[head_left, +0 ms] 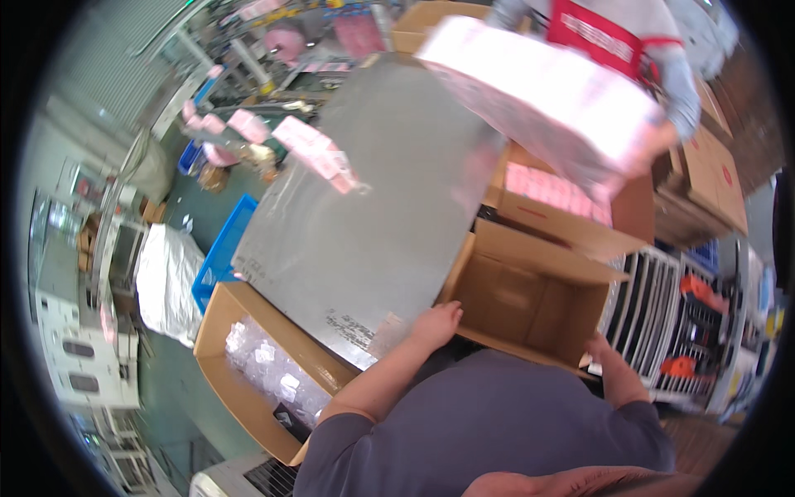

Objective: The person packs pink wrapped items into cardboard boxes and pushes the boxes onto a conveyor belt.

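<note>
L hand (437, 325), R hand (603, 354) at open ctn (534, 302) | grip unclear | far ctn (530, 213): pink pkts (556, 192) | L ctn (236, 302): clr plastic pcs (269, 364)

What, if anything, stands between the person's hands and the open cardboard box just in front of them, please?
Nothing visible does: the left hand is at the near left corner of the open cardboard box, and the right hand is at its near right corner, though exact finger contact is hard to make out.

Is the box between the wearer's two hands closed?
No: the box between the left hand and right hand is open, its inside in plain view.
</note>
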Tool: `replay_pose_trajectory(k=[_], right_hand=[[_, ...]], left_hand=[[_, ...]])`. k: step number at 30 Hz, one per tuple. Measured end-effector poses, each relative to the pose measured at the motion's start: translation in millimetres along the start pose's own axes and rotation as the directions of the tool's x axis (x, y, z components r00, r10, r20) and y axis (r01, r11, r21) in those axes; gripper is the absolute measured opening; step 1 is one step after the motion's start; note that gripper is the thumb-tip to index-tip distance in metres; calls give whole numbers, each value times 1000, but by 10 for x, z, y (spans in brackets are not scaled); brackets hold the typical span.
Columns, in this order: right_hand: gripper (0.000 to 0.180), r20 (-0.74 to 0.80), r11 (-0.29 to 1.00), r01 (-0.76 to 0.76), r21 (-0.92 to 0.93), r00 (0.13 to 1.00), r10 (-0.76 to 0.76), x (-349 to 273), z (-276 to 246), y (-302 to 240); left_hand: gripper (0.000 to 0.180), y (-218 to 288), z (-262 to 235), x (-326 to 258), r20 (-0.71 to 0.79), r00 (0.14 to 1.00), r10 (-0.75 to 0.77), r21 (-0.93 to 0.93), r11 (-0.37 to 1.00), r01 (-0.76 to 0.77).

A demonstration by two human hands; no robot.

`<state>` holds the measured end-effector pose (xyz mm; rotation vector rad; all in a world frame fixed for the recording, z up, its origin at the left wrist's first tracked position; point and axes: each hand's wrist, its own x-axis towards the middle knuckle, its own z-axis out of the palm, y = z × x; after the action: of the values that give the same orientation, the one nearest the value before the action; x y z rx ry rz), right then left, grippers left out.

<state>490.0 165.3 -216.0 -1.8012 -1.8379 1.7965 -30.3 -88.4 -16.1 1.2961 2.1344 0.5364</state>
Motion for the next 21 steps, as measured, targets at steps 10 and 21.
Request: replay_pose_trajectory(k=[10,21], right_hand=[[46,96,523,133,-842,991,-97,-593,615,-3008],[49,594,542,616,-571,766,-245,-744,2820,-5163]], left_hand=[[63,-1029,-1641,928,-444,892,-88,47,991,122],[73,-2034,-3410,2466,-364,890,-276,57,947,317]])
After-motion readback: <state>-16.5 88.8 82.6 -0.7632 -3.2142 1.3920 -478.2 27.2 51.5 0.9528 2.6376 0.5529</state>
